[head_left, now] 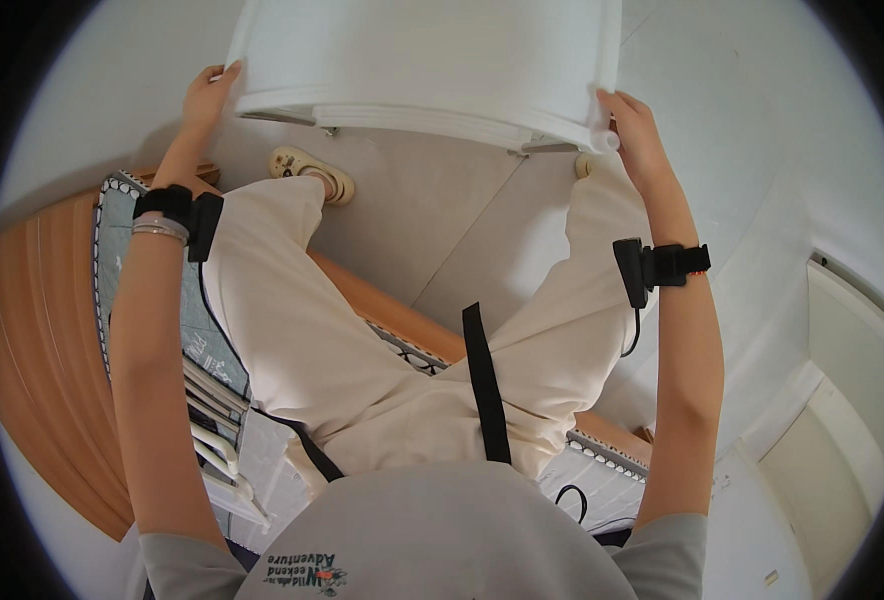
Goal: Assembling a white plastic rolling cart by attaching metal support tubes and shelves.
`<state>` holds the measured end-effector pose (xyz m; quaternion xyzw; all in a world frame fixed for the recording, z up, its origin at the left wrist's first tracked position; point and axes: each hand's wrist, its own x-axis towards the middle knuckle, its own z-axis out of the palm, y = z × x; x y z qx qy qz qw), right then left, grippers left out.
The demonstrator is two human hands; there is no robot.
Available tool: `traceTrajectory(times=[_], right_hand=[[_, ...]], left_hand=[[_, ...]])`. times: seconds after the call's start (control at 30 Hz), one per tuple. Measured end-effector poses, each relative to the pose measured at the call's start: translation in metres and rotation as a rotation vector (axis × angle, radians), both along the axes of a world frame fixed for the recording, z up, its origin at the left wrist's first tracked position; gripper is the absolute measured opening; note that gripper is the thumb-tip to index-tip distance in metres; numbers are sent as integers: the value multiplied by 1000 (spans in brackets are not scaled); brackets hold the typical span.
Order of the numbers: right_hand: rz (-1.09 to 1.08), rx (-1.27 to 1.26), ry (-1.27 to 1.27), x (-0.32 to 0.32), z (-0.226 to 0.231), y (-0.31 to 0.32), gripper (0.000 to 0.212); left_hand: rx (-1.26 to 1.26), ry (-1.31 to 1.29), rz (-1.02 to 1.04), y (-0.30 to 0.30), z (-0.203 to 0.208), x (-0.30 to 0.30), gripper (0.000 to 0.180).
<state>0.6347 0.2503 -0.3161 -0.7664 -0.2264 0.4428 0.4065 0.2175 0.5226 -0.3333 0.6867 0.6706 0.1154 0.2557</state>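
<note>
Between the left hand [207,95] and right hand [634,130], the gripped white bin [432,60]: smooth, matt plastic. Below the grip: cream trousers [342,340], soft woven cloth; floor [442,210], smooth and matt; bench edge [42,330], satin-finished wood.

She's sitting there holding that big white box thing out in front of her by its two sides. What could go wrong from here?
The white container is wide, and each hand grips only an outer edge: left hand, right hand. A slip on either side could tip it. It hangs above her feet, so a drop might land on the sandal. The black strap and cord across her lap could snag if she pulls the container in.
</note>
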Motion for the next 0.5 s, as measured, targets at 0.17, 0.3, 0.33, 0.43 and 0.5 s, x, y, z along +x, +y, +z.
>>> traceTrajectory(times=[0.17, 0.3, 0.33, 0.43, 0.5], right_hand=[[7, -2, 31, -17, 13, 9, 36], [37, -2, 40, -22, 16, 9, 33], [49, -12, 45, -22, 17, 8, 33], [61, -12, 77, -15, 12, 3, 33], [65, -1, 108, -14, 7, 3, 33]], left_hand=[[-255, -339, 59, -4, 12, -24, 46], [-159, -310, 38, -10, 8, -35, 45], [-170, -336, 90, -16, 10, -29, 46], [-221, -410, 141, -25, 15, -24, 50], [-280, -533, 136, -27, 13, -30, 55]])
